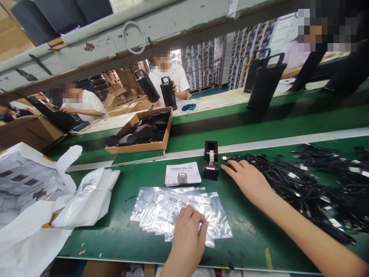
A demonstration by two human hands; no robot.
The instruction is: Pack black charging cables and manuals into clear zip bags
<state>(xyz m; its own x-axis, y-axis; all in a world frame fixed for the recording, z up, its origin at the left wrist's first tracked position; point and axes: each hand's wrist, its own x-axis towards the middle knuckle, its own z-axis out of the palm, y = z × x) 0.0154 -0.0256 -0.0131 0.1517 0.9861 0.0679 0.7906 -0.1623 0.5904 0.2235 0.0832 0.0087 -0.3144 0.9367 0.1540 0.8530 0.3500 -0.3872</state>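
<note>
My left hand [188,234] is closed, fingers curled down onto a fan of clear plastic bags [147,206] on the green bench; its fingertips are partly hidden. One bag beneath it holds a printed "Thunder Trail Pro" booklet [168,207]. Just behind lies a stack of similar booklets [182,171]. My right hand [249,181] is open, fingers stretched out at the left edge of a heap of black USB cables [288,184]. A cable's plug [224,158] shows just beyond its fingertips. A small black tape dispenser [211,161] stands left of that hand.
At left, white plastic bags [86,200] lie beside a large torn wrapping [25,184]. A cardboard tray [138,146] of dark pieces sits farther back. Black handled speakers [263,82] stand across the green belt [207,127]; a co-worker [178,75] holds two more. A shelf beam [86,46] crosses above.
</note>
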